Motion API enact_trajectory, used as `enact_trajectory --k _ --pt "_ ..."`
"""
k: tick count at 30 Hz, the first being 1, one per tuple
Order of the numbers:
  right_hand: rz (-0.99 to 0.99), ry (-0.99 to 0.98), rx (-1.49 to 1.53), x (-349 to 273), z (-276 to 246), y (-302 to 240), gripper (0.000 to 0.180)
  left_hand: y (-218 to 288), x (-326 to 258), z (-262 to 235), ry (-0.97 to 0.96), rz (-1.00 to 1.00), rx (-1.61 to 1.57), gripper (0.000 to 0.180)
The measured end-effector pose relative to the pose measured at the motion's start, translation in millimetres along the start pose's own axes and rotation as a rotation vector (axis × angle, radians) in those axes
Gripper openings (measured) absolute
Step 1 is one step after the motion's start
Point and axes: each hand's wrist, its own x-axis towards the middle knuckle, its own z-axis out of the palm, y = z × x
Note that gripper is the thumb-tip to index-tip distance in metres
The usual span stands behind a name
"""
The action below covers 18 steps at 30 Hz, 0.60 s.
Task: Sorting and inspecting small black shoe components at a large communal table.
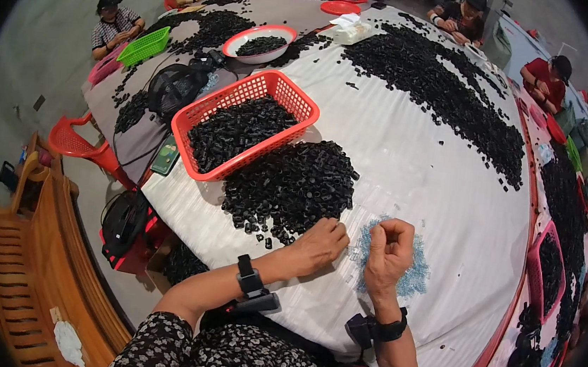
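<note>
With our left hand (320, 246) pinching at the black pile's (290, 183) edge and our right hand (388, 253) clenched above the small blue bits (412, 276), we judge a careless sweep could mix both piles.

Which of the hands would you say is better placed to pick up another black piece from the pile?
Probably the left hand: it rests at the edge of the black pile, while the right hand sits over the pale blue pieces.

clear plastic bag (352, 30) at table's far end.
</note>
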Motion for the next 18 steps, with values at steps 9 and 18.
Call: enact_trajectory --k 9,18 --pt "-0.002 -0.146 -0.087 -3.0 1.3 0.3 0.01 -18.5 -63.5 -5.6 0.375 -0.207 0.114 0.043" --pt "-0.042 -0.018 -0.055 -3.9 7.9 7.6 0.009 -20.0 -89.3 -30.3 0.603 -0.334 0.058 0.028"
